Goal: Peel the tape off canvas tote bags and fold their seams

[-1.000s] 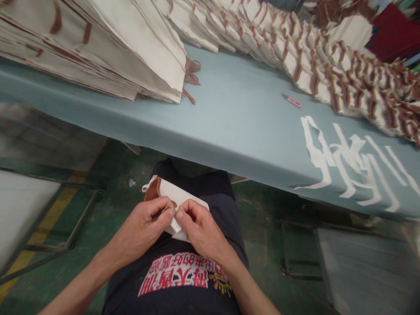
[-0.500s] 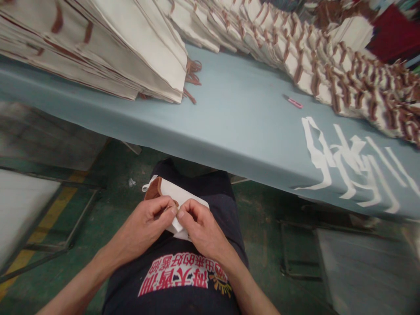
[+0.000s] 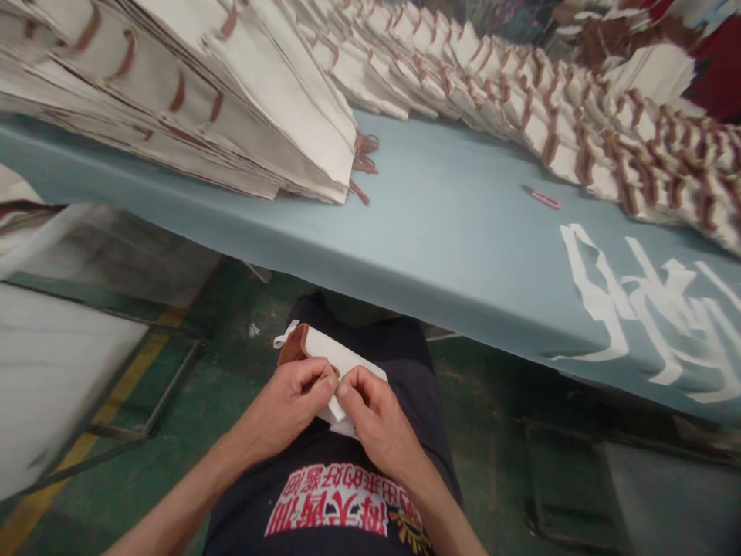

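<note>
On my lap lies a small white fabric piece [image 3: 353,359] with a brown flap [image 3: 292,345] and a white loop at its left end. My left hand [image 3: 292,405] is closed, thumb and forefinger pinched at the front of the piece. Right beside it, my right hand [image 3: 376,413] pinches in the same way, the fingertips of both hands nearly touching. A bit of brown, perhaps a cord, shows between the fingertips; most of what they grip is hidden.
Ahead runs a table with a blue-grey cover [image 3: 440,224]. Stacked white fabric pieces [image 3: 301,131] with brown ties fill its left, and long overlapping rows [image 3: 567,147] its back. Pink-handled thread snips [image 3: 545,200] and white strips [image 3: 602,293] lie at right.
The view has shifted, so everything sits lower and further right. Both hands keep pinching the fabric piece in nearly the same pose.
</note>
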Demonstrator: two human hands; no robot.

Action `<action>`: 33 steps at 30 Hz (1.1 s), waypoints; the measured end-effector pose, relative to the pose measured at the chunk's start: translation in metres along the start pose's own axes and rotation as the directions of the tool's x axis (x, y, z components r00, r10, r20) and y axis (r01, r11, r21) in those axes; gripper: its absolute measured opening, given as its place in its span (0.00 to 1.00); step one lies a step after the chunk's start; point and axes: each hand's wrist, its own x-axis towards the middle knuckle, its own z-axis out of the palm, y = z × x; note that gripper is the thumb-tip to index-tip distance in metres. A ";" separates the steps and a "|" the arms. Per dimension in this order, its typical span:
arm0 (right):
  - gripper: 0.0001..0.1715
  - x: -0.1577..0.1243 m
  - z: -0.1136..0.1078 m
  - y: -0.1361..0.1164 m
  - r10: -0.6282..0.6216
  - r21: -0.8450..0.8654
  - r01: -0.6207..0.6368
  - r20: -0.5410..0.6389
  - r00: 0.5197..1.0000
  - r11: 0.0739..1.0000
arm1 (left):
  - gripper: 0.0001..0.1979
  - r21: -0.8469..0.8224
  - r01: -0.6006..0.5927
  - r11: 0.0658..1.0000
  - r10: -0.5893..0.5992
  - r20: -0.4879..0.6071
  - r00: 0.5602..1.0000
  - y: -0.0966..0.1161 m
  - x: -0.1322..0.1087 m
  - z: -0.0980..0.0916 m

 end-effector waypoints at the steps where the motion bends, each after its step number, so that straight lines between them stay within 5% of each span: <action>1: 0.23 0.001 0.001 0.001 0.003 0.003 -0.003 -0.005 1.000 1.000 | 0.18 -0.003 0.005 1.000 -0.005 -0.001 1.000 -0.002 0.000 0.000; 33: 0.25 0.003 -0.001 0.004 0.023 0.005 -0.023 -0.016 1.000 1.000 | 0.20 -0.084 0.037 0.996 -0.037 0.003 0.999 -0.010 0.004 0.007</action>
